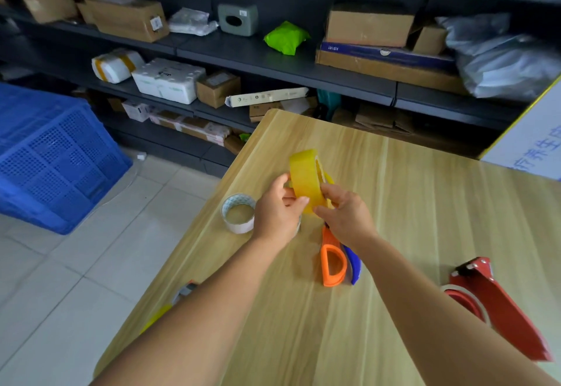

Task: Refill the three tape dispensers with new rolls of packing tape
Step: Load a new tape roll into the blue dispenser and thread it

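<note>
Both hands hold a yellow roll of packing tape (304,176) upright above the wooden table (425,203). My left hand (277,208) pinches its near edge with thumb and fingers, and my right hand (344,214) grips the roll's right side. Below my right hand lies an orange dispenser (332,259) with a blue one (353,264) partly tucked behind it. A red dispenser (498,306) with a roll mounted on it lies at the right. A clear tape roll (238,212) lies flat to the left of my left hand. Another yellow piece (158,316) peeks out beside my left forearm.
The table's left edge drops to a tiled floor (76,279). A blue plastic crate (51,158) stands at the left. Dark shelves (273,60) with cardboard boxes and parcels run behind the table. A white carton (534,142) stands at the far right.
</note>
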A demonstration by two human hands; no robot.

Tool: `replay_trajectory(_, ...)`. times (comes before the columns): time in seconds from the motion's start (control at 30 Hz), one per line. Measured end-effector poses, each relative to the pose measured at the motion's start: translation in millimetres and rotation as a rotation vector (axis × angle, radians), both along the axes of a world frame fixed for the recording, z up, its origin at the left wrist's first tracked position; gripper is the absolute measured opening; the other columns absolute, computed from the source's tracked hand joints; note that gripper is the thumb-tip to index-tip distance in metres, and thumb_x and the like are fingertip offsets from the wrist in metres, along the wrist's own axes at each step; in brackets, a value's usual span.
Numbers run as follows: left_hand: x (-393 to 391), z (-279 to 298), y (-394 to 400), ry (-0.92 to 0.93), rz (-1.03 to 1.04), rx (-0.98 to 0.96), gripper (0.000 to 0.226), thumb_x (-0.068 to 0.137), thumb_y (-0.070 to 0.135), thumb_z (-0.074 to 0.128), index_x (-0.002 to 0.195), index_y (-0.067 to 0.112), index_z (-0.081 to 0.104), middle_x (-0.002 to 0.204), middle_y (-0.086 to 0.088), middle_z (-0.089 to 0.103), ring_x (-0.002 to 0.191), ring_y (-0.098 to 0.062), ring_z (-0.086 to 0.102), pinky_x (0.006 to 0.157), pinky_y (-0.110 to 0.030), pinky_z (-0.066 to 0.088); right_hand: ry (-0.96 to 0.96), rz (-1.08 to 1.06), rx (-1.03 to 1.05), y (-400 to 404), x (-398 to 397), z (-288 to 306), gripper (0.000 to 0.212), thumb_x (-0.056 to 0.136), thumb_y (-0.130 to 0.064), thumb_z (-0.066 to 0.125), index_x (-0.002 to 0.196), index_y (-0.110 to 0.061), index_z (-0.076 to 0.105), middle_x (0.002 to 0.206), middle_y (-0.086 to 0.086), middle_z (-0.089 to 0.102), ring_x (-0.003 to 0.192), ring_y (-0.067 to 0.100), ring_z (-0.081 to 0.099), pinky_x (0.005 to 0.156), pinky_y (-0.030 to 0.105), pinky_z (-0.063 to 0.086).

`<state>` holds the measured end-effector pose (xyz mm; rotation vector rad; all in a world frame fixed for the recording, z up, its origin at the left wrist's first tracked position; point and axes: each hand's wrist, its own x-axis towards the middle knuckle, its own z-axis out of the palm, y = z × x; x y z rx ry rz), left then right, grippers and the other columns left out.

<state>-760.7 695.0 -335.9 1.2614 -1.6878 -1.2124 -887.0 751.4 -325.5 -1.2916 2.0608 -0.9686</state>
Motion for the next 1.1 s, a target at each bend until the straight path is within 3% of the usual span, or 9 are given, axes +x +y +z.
replay_trajectory(0.13,-2,4,5,0.005,-0.008,-0.065,0.053,0.081,0.014,0.071,0.13,0.02,0.053,0.086,0.018,0.065,0.074,0.013,0.06,0.069,-0.003,0.045,-0.047,-0.012,-0.026,6,-3,4,0.033,0.075,-0.015,0.066,0.098,-0.039,0.07,0.09,-0.015,0.071,0.078,0.005,0.061,0.068,0.022,0.046)
replay_trajectory(0.23,-2,6,7,-0.023,-0.017,-0.131,0.053,0.081,0.013,0.07,0.13,0.02,0.054,0.089,0.014,0.064,0.074,0.011,0.058,0.07,-0.003,0.044,-0.181,0.0,-0.102,11,-2,6,0.038,0.078,-0.012,0.066,0.093,-0.046,0.069,0.092,-0.016,0.073,0.091,0.002,0.066,0.084,0.027,0.049)
replay_trajectory(0.4,0,13,7,-0.026,-0.065,-0.121,0.054,0.082,0.02,0.071,0.132,0.023,0.05,0.091,0.016,0.062,0.076,0.01,0.059,0.071,-0.008,0.048,-0.265,-0.008,-0.169,17,0,12,0.033,0.086,-0.013,0.062,0.09,-0.045,0.07,0.09,-0.008,0.074,0.089,0.012,0.068,0.085,0.038,0.052)
replay_trajectory(0.5,0,18,6,-0.113,-0.087,-0.225,0.069,0.081,0.024,0.072,0.14,0.029,0.036,0.112,0.009,0.051,0.095,-0.005,0.055,0.085,-0.023,0.049,-0.262,0.009,-0.135,18,-1,14,0.019,0.092,-0.019,0.054,0.102,-0.022,0.069,0.098,0.017,0.069,0.09,0.036,0.062,0.085,0.052,0.05)
replay_trajectory(0.6,0,29,-1,-0.283,-0.246,-0.399,0.075,0.087,0.022,0.064,0.147,0.035,0.021,0.143,0.004,0.03,0.126,-0.012,0.035,0.103,-0.026,0.033,-0.185,-0.015,-0.069,22,-4,14,0.03,0.096,-0.02,0.047,0.121,-0.021,0.064,0.113,0.007,0.067,0.1,0.018,0.059,0.093,0.038,0.046)
replay_trajectory(0.67,0,37,-7,-0.38,-0.375,-0.449,0.062,0.093,0.015,0.052,0.147,0.031,0.026,0.15,0.004,0.027,0.134,-0.016,0.028,0.11,-0.031,0.028,-0.153,-0.004,-0.06,24,-6,15,0.033,0.097,-0.017,0.044,0.125,-0.018,0.061,0.118,0.004,0.063,0.108,0.017,0.055,0.096,0.033,0.042)
replay_trajectory(0.83,1,45,-12,-0.465,-0.552,-0.345,0.048,0.092,-0.001,0.036,0.131,0.022,0.052,0.14,0.002,0.043,0.127,-0.017,0.039,0.104,-0.027,0.033,-0.128,0.03,-0.021,29,-10,17,0.034,0.097,-0.015,0.039,0.115,-0.02,0.066,0.106,0.004,0.064,0.1,0.019,0.058,0.09,0.035,0.046)
replay_trajectory(0.93,3,49,-14,-0.459,-0.573,-0.293,0.039,0.093,0.003,0.041,0.123,0.022,0.058,0.134,0.003,0.048,0.12,-0.015,0.046,0.094,-0.025,0.037,-0.16,0.0,-0.041,31,-14,16,0.032,0.095,-0.012,0.041,0.096,-0.028,0.068,0.09,-0.008,0.065,0.087,0.011,0.059,0.079,0.028,0.047)
replay_trajectory(1.1,4,51,-18,-0.415,-0.522,-0.258,0.016,0.089,0.019,0.057,0.099,0.026,0.068,0.102,0.007,0.065,0.094,-0.011,0.06,0.079,-0.029,0.049,-0.178,-0.031,-0.031,35,-18,15,0.033,0.094,-0.012,0.043,0.088,-0.035,0.067,0.08,-0.023,0.061,0.074,-0.006,0.057,0.067,0.013,0.043)
